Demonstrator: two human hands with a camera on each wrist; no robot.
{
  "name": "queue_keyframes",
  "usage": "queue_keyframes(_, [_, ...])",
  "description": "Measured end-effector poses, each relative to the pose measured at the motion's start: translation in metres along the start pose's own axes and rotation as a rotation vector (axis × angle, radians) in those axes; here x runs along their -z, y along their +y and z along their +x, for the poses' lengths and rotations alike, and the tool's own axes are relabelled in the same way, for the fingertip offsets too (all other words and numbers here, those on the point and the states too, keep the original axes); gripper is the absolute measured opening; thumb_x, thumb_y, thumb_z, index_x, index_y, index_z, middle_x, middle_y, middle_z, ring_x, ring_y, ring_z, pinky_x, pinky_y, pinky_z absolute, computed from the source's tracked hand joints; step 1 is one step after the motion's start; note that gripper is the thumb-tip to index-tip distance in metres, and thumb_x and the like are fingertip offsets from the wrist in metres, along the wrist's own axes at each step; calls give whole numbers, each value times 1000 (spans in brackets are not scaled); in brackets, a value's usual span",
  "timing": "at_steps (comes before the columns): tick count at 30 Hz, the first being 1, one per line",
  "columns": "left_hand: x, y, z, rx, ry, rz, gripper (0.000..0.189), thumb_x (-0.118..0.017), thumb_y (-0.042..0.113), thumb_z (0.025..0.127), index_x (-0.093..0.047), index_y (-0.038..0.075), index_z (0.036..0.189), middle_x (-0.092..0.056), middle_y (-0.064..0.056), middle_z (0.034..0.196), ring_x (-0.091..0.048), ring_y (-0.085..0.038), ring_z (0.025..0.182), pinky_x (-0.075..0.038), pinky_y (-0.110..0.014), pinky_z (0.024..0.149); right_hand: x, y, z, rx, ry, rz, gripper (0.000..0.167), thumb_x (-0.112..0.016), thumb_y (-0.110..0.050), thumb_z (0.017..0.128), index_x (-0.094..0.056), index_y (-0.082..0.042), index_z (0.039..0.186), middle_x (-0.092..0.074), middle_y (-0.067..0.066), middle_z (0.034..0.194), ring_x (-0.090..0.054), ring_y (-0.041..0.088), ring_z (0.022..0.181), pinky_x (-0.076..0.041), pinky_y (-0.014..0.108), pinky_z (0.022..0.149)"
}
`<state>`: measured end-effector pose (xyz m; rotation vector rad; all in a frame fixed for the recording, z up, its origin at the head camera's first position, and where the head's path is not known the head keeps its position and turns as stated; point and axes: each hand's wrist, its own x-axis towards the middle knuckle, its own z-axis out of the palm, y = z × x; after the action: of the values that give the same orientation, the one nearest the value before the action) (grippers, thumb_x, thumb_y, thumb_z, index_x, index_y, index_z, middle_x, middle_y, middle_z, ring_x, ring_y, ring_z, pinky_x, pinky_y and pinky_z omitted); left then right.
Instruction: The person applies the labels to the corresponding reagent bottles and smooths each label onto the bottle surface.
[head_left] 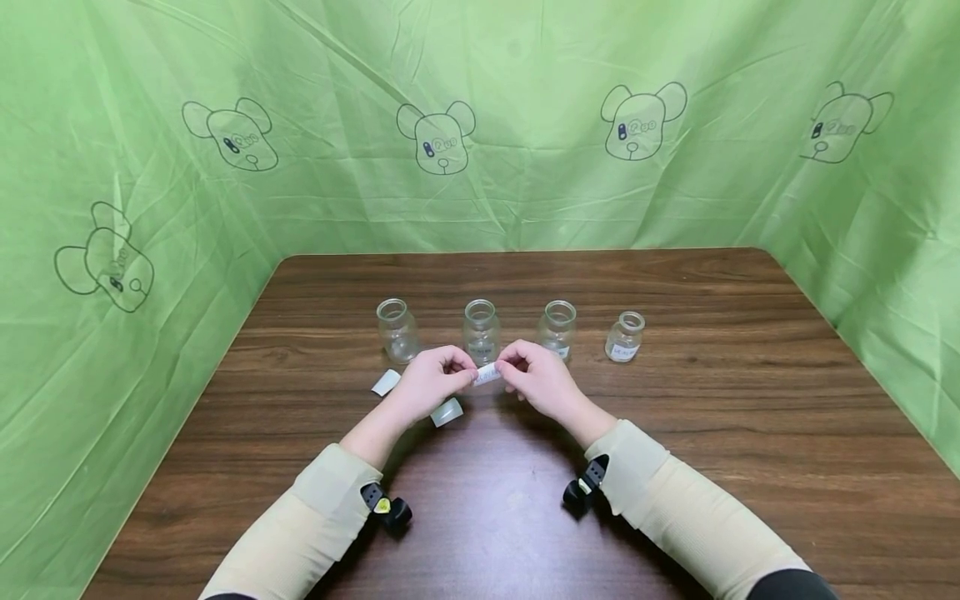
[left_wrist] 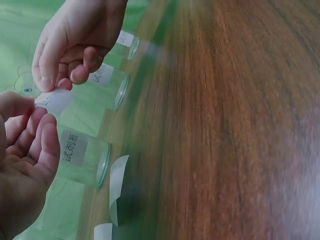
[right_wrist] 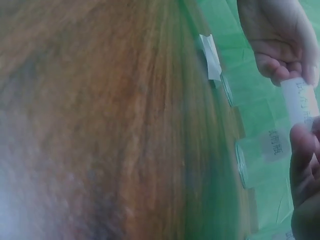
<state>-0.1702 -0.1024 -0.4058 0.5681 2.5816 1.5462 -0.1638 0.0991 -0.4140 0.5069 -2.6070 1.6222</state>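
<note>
Between my two hands a small white sticker label (head_left: 487,374) with printed characters is stretched out in the air, in front of the glass jars. My left hand (head_left: 429,385) pinches its left end between thumb and fingers. The other end is pinched by my right hand (head_left: 549,385). In the right wrist view the label (right_wrist: 298,100) shows its writing. Just behind it stands an open glass jar (head_left: 481,321) with a label on its front, also visible in the left wrist view as the labelled jar (left_wrist: 95,162). The leftmost jar (head_left: 397,332) shows no label.
Right of centre stand another labelled jar (head_left: 558,325) and a smaller labelled jar (head_left: 626,335). Two pieces of pale paper, one (head_left: 386,382) near the leftmost jar and one (head_left: 447,412) beside my left wrist, lie on the wooden table (head_left: 712,433). Green cloth (head_left: 525,200) encloses the table.
</note>
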Motion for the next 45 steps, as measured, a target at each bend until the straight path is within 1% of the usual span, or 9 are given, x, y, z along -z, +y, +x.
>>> queue_keyframes(4, [-4, 1, 0, 0, 7, -27, 3, -66, 11, 83, -65, 8, 82, -60, 3, 69, -55, -12, 66, -45, -27, 61, -5, -2, -1, 69, 62, -63, 8, -64, -9, 87, -56, -7, 87, -58, 1, 66, -55, 12, 50, -48, 27, 44])
queue_keyframes(8, [-9, 4, 1, 22, 11, -119, 7, -66, 11, 85, -66, 4, 86, -64, -2, 74, -59, -14, 70, -50, -30, 65, -9, -7, -4, 135, 44, -90, 2, -64, -7, 87, -61, -7, 87, -60, 0, 71, -56, 11, 52, -48, 23, 46])
queue_keyframes(12, [-13, 4, 1, 60, 5, -227, 14, -66, 10, 87, -66, -2, 93, -67, -9, 85, -63, -17, 78, -53, -39, 73, -10, -10, -5, 123, 14, -52, 4, -63, -6, 87, -63, -5, 91, -64, 2, 77, -60, 15, 56, -50, 23, 49])
queue_keyframes(17, [-14, 1, 1, 76, -4, -264, 17, -65, 9, 88, -65, -5, 97, -68, -13, 88, -64, -24, 82, -52, -44, 76, -10, -11, -6, 76, -3, -9, 5, -64, -7, 87, -64, -4, 91, -66, 7, 76, -63, 26, 57, -51, 25, 51])
queue_keyframes(21, [-14, 1, 0, 79, -24, -262, 17, -64, 9, 89, -65, -6, 96, -67, -14, 85, -65, -29, 80, -53, -40, 73, -9, -10, -7, 51, -28, 9, 6, -63, -8, 88, -64, -4, 91, -67, 12, 77, -63, 29, 58, -51, 26, 51])
queue_keyframes(28, [-13, -1, -2, 40, -65, -244, 14, -60, 8, 91, -63, -6, 92, -66, -11, 79, -62, -15, 72, -53, -31, 68, -9, -8, -7, 55, -52, 10, 7, -65, -10, 87, -66, -4, 91, -68, 10, 75, -61, 20, 51, -50, 27, 50])
queue_keyframes(35, [-12, 0, -3, 27, -78, -180, 13, -57, 9, 92, -62, -2, 90, -63, -6, 75, -59, -14, 70, -52, -33, 68, -8, -8, -8, 50, -81, 37, 9, -66, -11, 87, -65, -3, 92, -67, 17, 78, -59, 16, 50, -50, 29, 50])
queue_keyframes(39, [-13, 1, -3, 34, -71, -123, 12, -57, 13, 93, -62, 2, 90, -63, -4, 75, -59, -13, 68, -52, -35, 68, -8, -9, -8, 48, -85, 38, 9, -66, -12, 87, -65, -4, 92, -68, 14, 77, -58, 14, 50, -51, 32, 51])
queue_keyframes(45, [-13, 1, -4, 43, -49, -149, 12, -61, 11, 90, -64, 0, 92, -67, -6, 78, -63, -14, 69, -53, -34, 67, -7, -8, -8, 47, -79, 47, 11, -66, -12, 87, -65, -3, 94, -68, 7, 76, -59, 14, 51, -52, 36, 53])
